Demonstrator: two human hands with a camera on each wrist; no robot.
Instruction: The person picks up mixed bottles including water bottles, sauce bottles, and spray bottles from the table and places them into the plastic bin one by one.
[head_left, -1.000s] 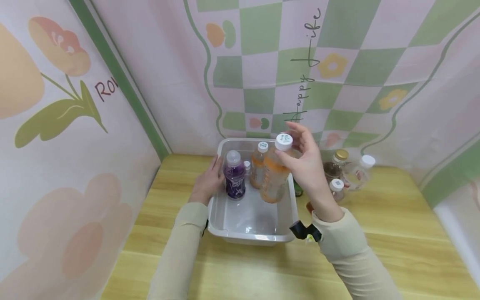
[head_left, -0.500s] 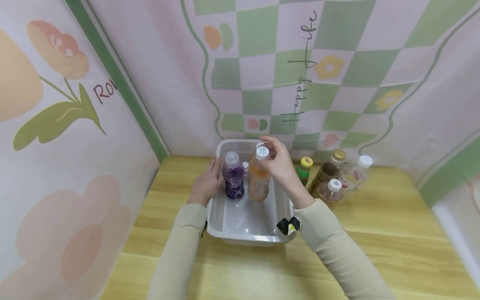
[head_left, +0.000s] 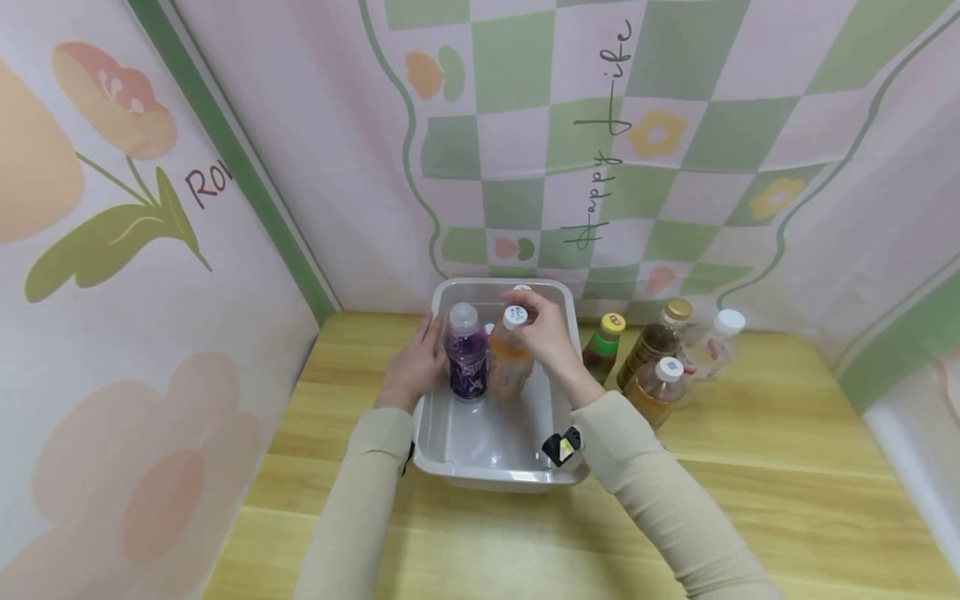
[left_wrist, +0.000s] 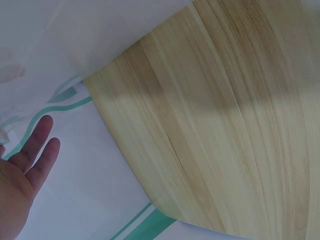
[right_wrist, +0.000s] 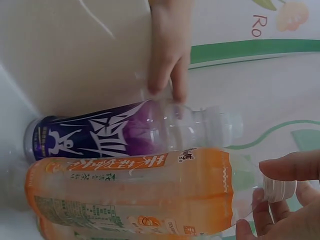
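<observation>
In the head view my right hand (head_left: 549, 337) pinches the white cap of a clear bottle with an orange label (head_left: 510, 367), standing inside a grey-white plastic tub (head_left: 495, 477). The right wrist view shows thumb and fingers around the cap of that orange-labelled bottle (right_wrist: 135, 192). Just left of it stands a purple-labelled bottle (head_left: 468, 367) with a clear cap. My left hand (head_left: 411, 362) rests at the tub's left rim, fingers extended, as the left wrist view also shows of the left hand (left_wrist: 22, 175). Behind the held bottle, a second white cap (head_left: 522, 290) shows; its bottle is mostly hidden.
Right of the tub on the wooden table (head_left: 480, 542) stand a green bottle with a yellow cap (head_left: 603, 346), a dark bottle with a gold cap (head_left: 660, 337), a white-capped amber bottle (head_left: 656, 392) and a clear bottle (head_left: 708, 350). Printed cloth hangs behind.
My right hand has carried the orange-labelled bottle left and lowered it into the tub beside the purple-labelled one. The left hand has stayed at the rim.
</observation>
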